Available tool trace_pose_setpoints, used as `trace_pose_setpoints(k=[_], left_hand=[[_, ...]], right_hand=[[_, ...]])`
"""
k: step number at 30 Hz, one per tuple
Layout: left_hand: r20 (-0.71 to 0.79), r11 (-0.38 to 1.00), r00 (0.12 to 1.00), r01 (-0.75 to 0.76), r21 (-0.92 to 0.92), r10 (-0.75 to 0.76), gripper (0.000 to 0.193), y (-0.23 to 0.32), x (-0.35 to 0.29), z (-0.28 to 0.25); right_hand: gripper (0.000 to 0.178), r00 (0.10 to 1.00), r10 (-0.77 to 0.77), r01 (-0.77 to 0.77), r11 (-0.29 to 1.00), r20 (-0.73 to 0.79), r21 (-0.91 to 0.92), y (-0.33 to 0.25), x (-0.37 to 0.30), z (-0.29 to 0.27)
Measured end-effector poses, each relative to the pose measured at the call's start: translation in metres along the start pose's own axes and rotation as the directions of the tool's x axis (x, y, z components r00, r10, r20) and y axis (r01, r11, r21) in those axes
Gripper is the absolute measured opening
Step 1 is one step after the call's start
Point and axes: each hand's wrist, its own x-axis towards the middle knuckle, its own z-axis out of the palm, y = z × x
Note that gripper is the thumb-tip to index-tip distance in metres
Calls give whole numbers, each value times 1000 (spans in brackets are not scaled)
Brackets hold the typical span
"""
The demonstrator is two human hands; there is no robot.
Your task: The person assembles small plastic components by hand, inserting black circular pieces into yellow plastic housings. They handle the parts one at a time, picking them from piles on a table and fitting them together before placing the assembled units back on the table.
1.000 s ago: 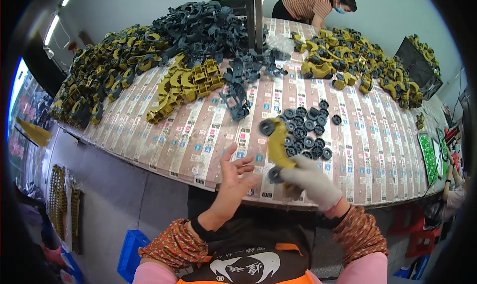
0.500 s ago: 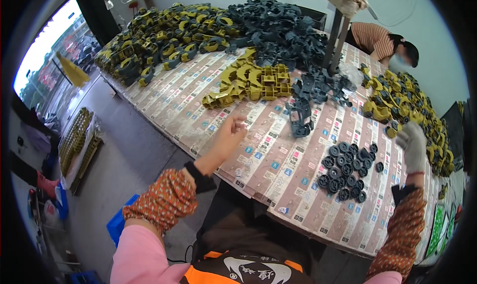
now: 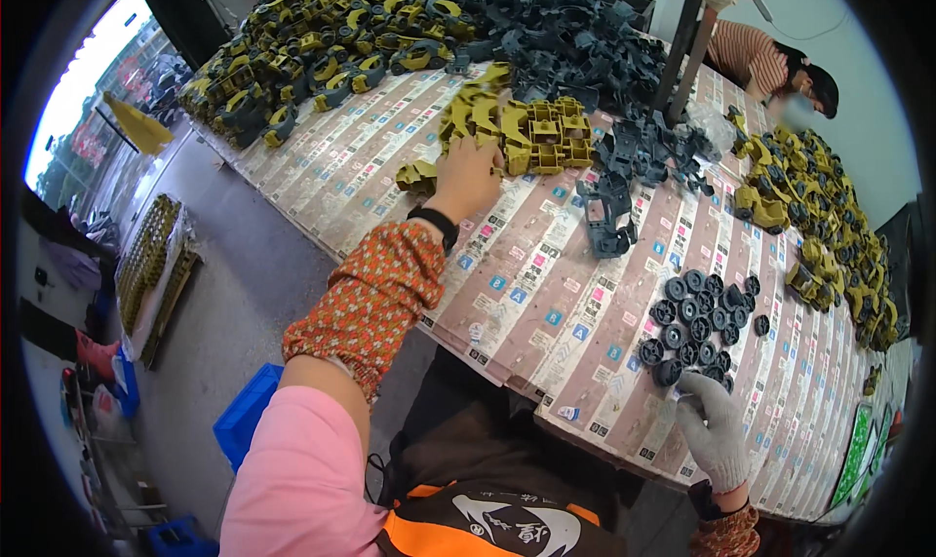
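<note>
My bare left hand [image 3: 471,177] reaches forward to a cluster of yellow plastic toy car bodies [image 3: 551,138], its fingers curled over one at the near left side. The fingertips are partly hidden among the parts. At the near right, my right hand [image 3: 714,430] wears a pale grey glove. Its thumb and fingers close at a black toy wheel [image 3: 668,372] on the near edge of a group of loose black wheels [image 3: 700,318]. Dark grey toy car chassis parts [image 3: 612,216] lie to the right of the yellow bodies.
Assembled yellow-and-grey toy cars [image 3: 322,50] heap at the far left, beside a dark grey parts pile [image 3: 556,31]. More yellow cars [image 3: 819,196] line the right side. A post [image 3: 687,60] rises from the table [image 3: 517,333]. Another person [image 3: 756,60] bends at the far right.
My left hand has moved forward onto the yellow bodies. My right hand has left the yellow cars at the right and come down toward me to the wheels. The view has shifted slightly.
</note>
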Motion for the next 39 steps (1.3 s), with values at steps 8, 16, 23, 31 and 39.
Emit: trace_pose_setpoints(k=[8,16,23,31,39], left_hand=[[-209,806,862,-507,-306,463,22,43,-73,-51],[-220,197,294,-905,-378,930,19,111,-183,-66],[-88,114,156,-926,-361,984,14,116,-232,-59],[-109,648,854,-463,-605,508,42,103,-253,-86],[438,573,898,385,-724,-49,94,132,-220,-48]], right_hand=[[30,992,38,-41,999,-117,-19,13,-13,-4],[33,954,24,-51,995,-298,-83,15,7,16],[39,932,-238,88,880,-274,-466,-2,22,41],[30,909,-271,118,896,-318,-427,1,15,49],[19,911,-358,171,779,-205,-603,-17,-13,60]])
